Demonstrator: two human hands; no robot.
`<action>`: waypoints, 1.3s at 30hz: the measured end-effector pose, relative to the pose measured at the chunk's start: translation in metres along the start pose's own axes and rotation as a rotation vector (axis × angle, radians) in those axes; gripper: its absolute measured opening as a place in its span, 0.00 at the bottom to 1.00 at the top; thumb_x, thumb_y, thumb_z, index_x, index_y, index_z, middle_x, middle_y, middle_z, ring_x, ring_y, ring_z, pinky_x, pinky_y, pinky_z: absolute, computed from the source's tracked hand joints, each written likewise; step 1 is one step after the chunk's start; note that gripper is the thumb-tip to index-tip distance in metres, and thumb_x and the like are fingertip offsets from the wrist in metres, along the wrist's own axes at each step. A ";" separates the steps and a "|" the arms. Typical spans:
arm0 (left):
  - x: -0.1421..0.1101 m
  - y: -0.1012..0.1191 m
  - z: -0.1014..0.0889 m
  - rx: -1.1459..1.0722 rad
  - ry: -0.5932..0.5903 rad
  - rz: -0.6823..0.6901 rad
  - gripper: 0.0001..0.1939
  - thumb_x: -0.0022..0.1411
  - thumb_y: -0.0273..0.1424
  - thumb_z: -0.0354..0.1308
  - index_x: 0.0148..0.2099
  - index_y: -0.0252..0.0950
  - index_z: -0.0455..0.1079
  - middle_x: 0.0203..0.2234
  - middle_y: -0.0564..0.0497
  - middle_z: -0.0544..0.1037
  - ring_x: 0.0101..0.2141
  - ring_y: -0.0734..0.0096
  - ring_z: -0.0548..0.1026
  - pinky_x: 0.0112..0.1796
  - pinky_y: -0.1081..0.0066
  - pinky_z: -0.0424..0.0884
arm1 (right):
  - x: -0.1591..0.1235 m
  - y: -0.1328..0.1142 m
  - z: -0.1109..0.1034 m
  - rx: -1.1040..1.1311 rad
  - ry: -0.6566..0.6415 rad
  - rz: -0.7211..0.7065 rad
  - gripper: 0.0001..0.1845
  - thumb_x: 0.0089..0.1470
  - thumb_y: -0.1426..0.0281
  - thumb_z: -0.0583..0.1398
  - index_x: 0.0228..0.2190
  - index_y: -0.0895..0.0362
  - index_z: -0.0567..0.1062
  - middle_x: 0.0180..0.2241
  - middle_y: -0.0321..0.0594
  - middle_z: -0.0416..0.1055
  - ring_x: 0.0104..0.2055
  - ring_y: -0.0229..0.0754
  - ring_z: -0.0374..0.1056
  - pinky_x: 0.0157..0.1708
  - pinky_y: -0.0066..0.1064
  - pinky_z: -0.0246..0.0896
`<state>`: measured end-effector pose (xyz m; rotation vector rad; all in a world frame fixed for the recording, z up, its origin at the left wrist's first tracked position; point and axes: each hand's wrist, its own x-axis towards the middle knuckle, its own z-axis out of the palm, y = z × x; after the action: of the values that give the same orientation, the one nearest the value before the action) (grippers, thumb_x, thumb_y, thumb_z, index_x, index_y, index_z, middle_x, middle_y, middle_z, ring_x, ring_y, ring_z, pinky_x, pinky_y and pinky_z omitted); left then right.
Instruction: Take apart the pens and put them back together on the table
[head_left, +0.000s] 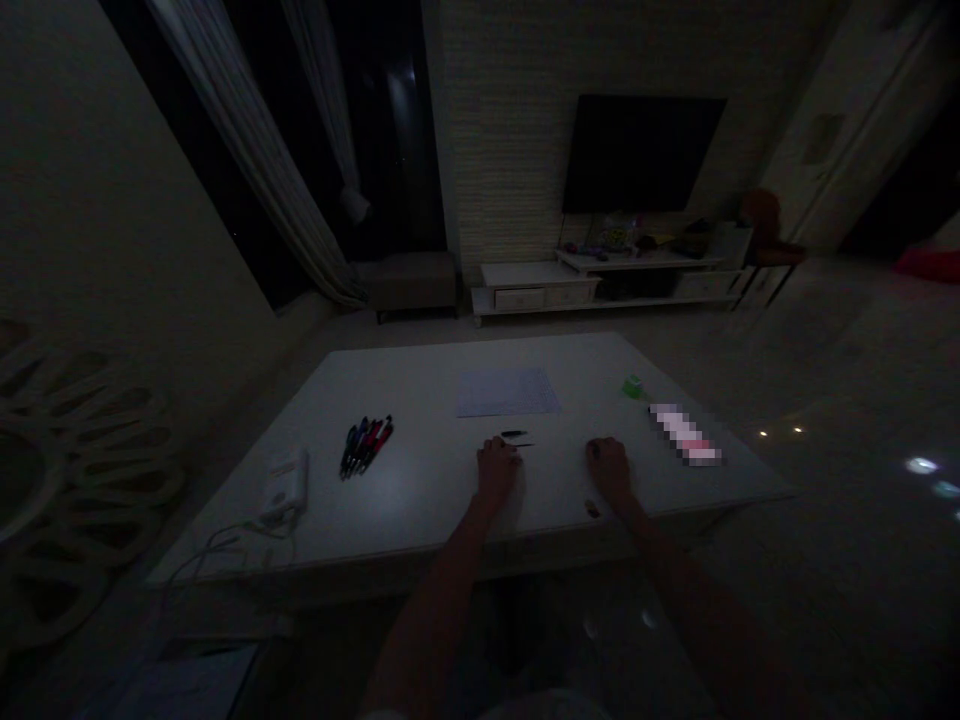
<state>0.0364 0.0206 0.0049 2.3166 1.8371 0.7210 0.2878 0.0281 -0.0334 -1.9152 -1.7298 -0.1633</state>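
Note:
My left hand [498, 468] rests on the white table [420, 510] with its fingers curled; what they hold, if anything, is too dark to make out. By its fingertips lies a thin dark stick [523, 445], like a pen refill. Just beyond that is a short dark pen piece [514, 433]. Farther right, my right hand [610, 466] is closed on the tabletop, with a small dark spot at its fingers that I cannot identify. A small brownish object [592, 509] lies beside its wrist.
A bunch of pens [366, 446] lies left, near a white box [286, 482] with cables. A pale printed sheet [508, 391] is ahead. A green item [632, 386] and a blurred pink-white object [684, 435] lie right. The room is dim.

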 end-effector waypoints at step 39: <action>-0.027 -0.055 -0.014 -0.065 0.103 -0.019 0.06 0.62 0.24 0.52 0.40 0.36 0.69 0.35 0.48 0.74 0.39 0.67 0.70 0.41 0.66 0.61 | 0.015 -0.142 -0.009 0.414 -0.311 -0.363 0.07 0.52 0.75 0.57 0.30 0.56 0.76 0.32 0.41 0.76 0.36 0.42 0.68 0.40 0.32 0.54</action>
<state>-0.0226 0.0074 -0.0109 2.2591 1.8445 0.8995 0.1577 0.0401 0.0253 -1.3708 -2.1084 0.3540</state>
